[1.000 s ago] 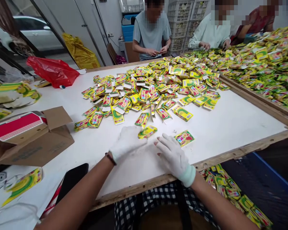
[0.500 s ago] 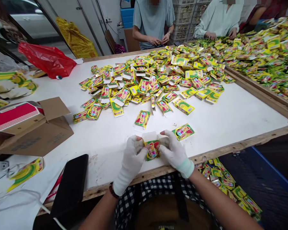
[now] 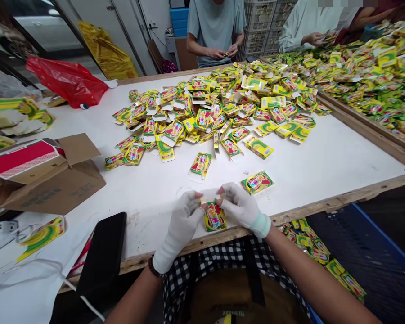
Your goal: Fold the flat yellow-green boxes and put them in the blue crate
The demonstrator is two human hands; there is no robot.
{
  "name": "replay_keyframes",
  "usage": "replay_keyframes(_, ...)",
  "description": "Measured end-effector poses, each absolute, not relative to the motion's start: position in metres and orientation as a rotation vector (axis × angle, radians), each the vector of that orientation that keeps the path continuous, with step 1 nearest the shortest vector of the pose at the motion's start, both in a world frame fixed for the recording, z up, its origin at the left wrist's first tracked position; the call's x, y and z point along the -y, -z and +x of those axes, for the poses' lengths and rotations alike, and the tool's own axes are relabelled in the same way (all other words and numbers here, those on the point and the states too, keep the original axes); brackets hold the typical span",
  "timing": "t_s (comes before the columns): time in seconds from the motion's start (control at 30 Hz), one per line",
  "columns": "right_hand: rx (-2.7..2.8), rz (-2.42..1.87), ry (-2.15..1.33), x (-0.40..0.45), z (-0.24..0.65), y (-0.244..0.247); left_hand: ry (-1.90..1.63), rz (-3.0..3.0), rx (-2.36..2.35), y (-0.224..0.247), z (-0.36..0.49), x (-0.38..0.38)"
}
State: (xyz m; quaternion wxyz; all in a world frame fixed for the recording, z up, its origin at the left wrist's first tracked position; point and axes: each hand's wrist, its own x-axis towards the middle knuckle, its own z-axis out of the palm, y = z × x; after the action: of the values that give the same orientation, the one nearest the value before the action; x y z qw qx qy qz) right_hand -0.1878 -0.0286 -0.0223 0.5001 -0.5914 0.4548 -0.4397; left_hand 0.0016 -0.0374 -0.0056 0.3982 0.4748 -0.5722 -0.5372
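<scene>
Near the table's front edge lies a small yellow-green printed carton [image 3: 215,218], its white end flap toward the far side. My left hand [image 3: 186,217], in a white glove with bare fingertips, pinches the carton's upper left corner. At the upper right corner, my right hand [image 3: 242,207], gloved the same way, has thumb and fingers closed on the flap. Just beyond my right hand a flat carton [image 3: 257,182] lies face up. Another carton [image 3: 200,165] with its end flap out lies a little farther off, beyond my left hand.
A heap of cartons [image 3: 202,118] covers the table's far middle. Left are a cardboard box [image 3: 50,186], a black phone-like slab [image 3: 103,247] and a red plastic bag [image 3: 70,83]. A blue crate [image 3: 367,243] with cartons stands below right. Co-workers sit across the table.
My fingers have moved up to the carton's end flap, and its printed face shows more. The co-worker at the far right has raised their hands, holding something.
</scene>
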Motion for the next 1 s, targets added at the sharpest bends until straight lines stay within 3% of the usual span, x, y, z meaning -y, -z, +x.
replay_keyframes(0.1,-1.084,-1.510,1.062,0.030,-0.188,0.021,1.426,1.181,1.349,0.007,0.000,0.033)
replay_keyframes(0.3,-1.172,-1.981,1.020,0.023,-0.195,0.006,0.984,1.174,1.749,0.009,0.003,0.021)
replay_keyframes(0.47,-1.257,-1.806,0.898,0.025,-0.193,-0.008,1.318,1.244,1.530,-0.008,-0.001,0.031)
replay_keyframes(0.57,-1.249,-1.758,0.917,0.028,-0.194,-0.009,1.339,1.256,1.527,-0.009,0.000,0.035)
replay_keyframes(1.0,-0.882,-2.324,1.111,0.005,-0.216,0.012,0.459,0.803,2.214,0.005,0.012,0.008)
